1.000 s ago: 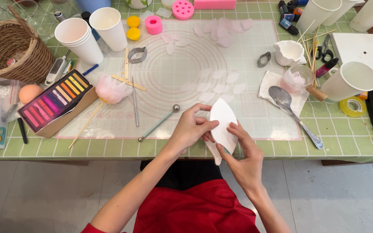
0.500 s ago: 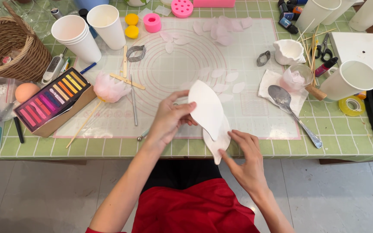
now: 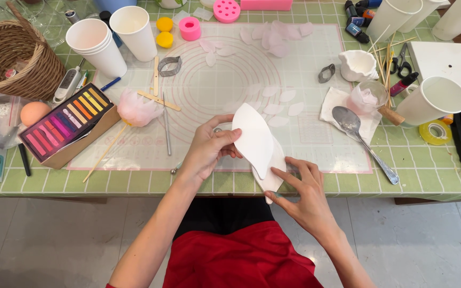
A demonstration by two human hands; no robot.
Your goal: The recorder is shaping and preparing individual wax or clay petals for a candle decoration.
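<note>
Green checked cloth covers the work table [image 3: 412, 165], and on it lies a big pale silicone mat [image 3: 209, 80] with printed circles, which takes most of the middle.

On the left side stand a wicker basket [image 3: 12, 53], two stacks of white paper cups [image 3: 110, 37] and an open box of coloured pastel sticks [image 3: 62, 125]. Near the box lies a pink ruffled flower on a stick [image 3: 137, 109]. On the right are another white cup [image 3: 433, 98], a metal spoon [image 3: 350, 125] on a paper napkin, and small pale petals [image 3: 281, 104] scattered on the mat.

At the near edge of the table both hands work together on a white leaf-shaped sheet [image 3: 254, 138]. The left hand [image 3: 209, 149] pinches the upper sheet at its left edge, with the thumb on top. The right hand [image 3: 302, 184] holds the lower piece [image 3: 273, 176] from below, with fingers spread on it.

Compared with half a second ago, the sheet now stands more upright and narrower to the camera, its point toward the far side, and the left hand has moved a little up and right. One second ago both hands were closer and covered more of the sheet. I judge that the two layers are being peeled apart, and the separation looks already well advanced, only the lower end still overlapping.
</note>
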